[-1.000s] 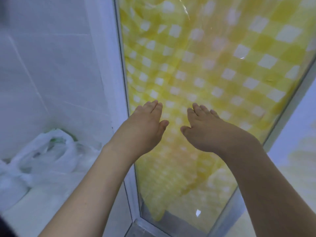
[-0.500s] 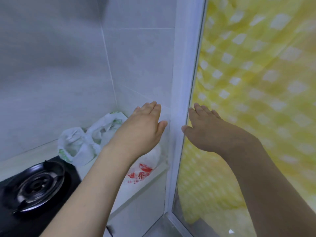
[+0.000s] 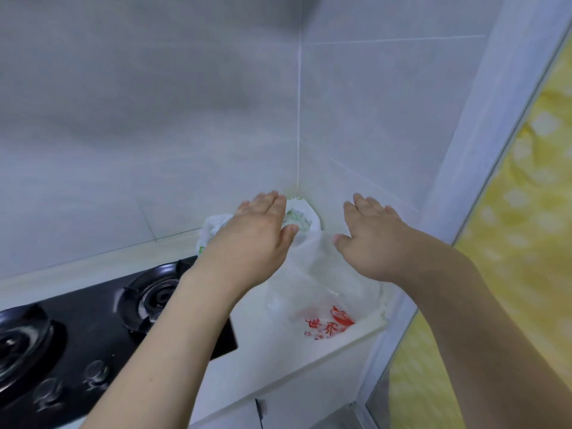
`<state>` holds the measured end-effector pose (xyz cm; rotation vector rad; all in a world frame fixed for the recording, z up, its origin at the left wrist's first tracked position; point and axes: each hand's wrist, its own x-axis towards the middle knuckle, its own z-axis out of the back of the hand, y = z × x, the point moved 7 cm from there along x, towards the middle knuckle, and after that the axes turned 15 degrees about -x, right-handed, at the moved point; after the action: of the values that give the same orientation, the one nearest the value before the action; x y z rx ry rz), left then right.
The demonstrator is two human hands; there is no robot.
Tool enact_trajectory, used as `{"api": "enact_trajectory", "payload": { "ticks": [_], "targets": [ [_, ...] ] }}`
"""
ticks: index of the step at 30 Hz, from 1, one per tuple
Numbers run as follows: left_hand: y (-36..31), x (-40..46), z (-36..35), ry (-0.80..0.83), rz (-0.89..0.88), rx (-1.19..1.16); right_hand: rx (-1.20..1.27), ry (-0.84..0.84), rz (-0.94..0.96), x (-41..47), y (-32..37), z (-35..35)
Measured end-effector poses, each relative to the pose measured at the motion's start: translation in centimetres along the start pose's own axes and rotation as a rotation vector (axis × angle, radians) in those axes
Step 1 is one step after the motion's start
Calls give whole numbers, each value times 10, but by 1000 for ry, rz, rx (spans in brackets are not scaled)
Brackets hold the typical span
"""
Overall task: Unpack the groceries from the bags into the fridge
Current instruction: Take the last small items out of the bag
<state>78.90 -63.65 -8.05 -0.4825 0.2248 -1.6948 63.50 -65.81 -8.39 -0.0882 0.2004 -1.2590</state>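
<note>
progress: we judge the unpacking barely begun; no grocery is out and no fridge is in view.
bags: two by our count, the red-printed bag (image 3: pixel 322 292) in front and the green-printed bag (image 3: pixel 298 216) behind it, both on the counter (image 3: pixel 278 360) in the tiled corner.
left hand (image 3: pixel 257 239): fingers straight, holds nothing, above the bags.
right hand (image 3: pixel 374 239): likewise spread, empty.
burners (image 3: pixel 151 295): two on the hob.

Both bare forearms reach forward side by side, palms down. The left hand (image 3: pixel 252 239) and right hand (image 3: pixel 373 239) hover flat above the white bag (image 3: pixel 322 283), fingers straight and together, thumbs angled inward, holding nothing.
</note>
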Motion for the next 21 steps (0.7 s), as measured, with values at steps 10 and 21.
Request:
{"api": "enact_trajectory", "payload": {
  "ticks": [10, 21],
  "targets": [
    [38, 40, -17, 29, 96, -18, -5, 17, 83, 70, 6, -13],
    [96, 102, -26, 49, 237, -18, 69, 76, 202, 188, 8, -38]
  ]
}}
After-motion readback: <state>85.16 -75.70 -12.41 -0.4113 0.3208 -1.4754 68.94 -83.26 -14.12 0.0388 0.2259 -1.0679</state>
